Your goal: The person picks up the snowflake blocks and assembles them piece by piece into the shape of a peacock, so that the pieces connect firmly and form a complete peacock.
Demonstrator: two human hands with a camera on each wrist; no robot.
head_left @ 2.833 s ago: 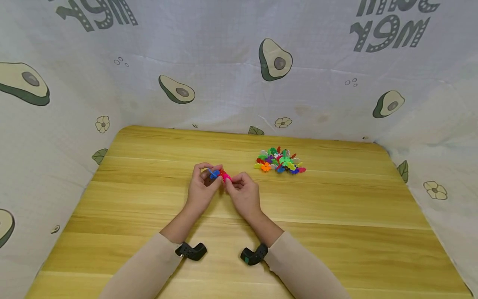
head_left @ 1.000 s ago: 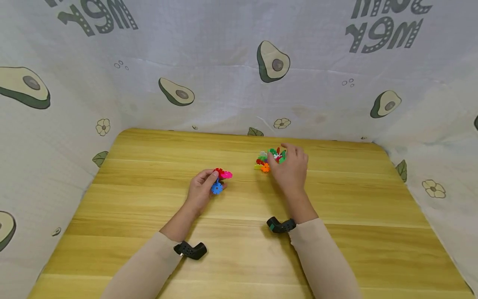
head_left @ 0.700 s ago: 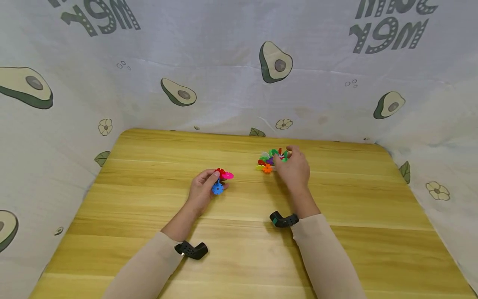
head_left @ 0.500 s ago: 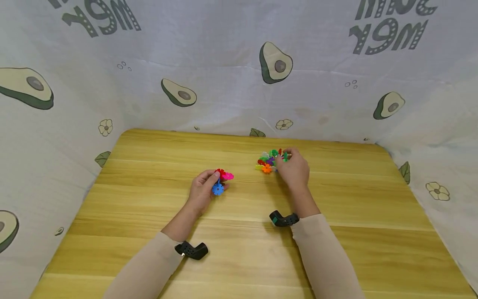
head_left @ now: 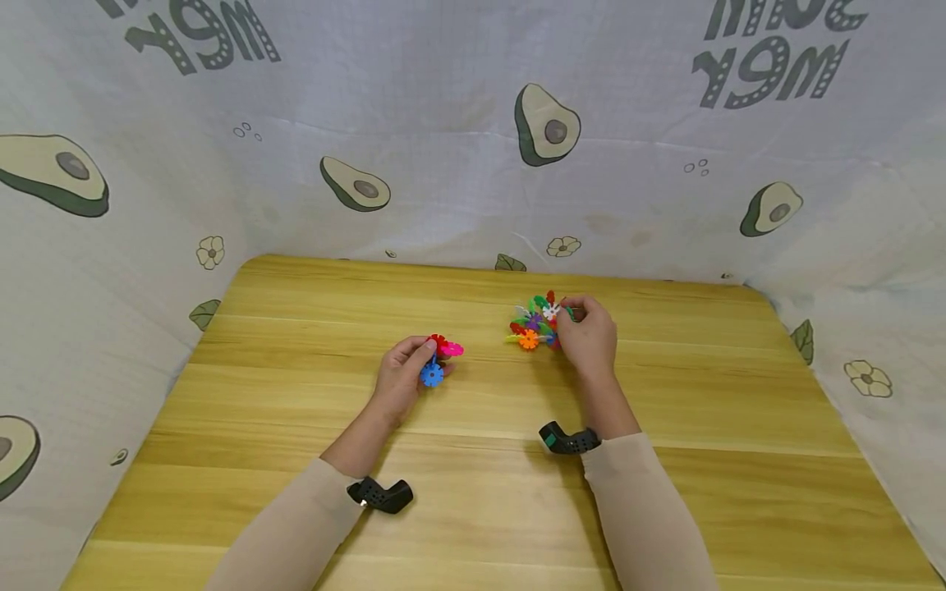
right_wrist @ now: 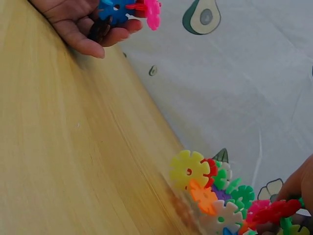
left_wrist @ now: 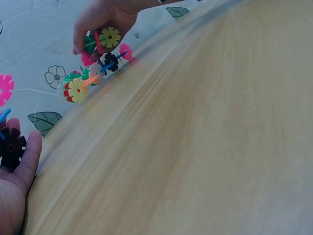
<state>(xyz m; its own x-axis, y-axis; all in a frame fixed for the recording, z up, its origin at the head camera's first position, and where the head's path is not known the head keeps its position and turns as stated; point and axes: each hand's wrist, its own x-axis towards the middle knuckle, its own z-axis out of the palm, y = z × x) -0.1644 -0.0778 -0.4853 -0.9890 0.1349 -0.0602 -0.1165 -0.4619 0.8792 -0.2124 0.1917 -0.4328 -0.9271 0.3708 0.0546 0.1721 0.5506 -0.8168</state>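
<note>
My left hand (head_left: 395, 379) holds a small group of joined plastic snowflake discs. In it are a blue disc (head_left: 432, 375), a red one (head_left: 438, 341), a pink one (head_left: 453, 350) and a dark one (right_wrist: 99, 30). To the right, my right hand (head_left: 593, 335) is at the right side of a multicoloured cluster of snowflake discs (head_left: 528, 338). Its thumb and fingers are curled round discs there, among them a green one (left_wrist: 90, 45) and a yellow one (left_wrist: 110, 37) in the left wrist view. The hand hides the cluster's right part in the head view.
The wooden table (head_left: 473, 492) reaches back to a pale cloth (head_left: 443, 107) printed with avocados, which also hangs at both sides. A black wrist camera (head_left: 380, 495) sits at the left cuff, another wrist camera (head_left: 569, 439) at the right one.
The right hand left the group in the left hand and went to the cluster; its fingers then curled round discs, and the cluster shifted slightly. The left hand kept its discs, the blue one now lower.
</note>
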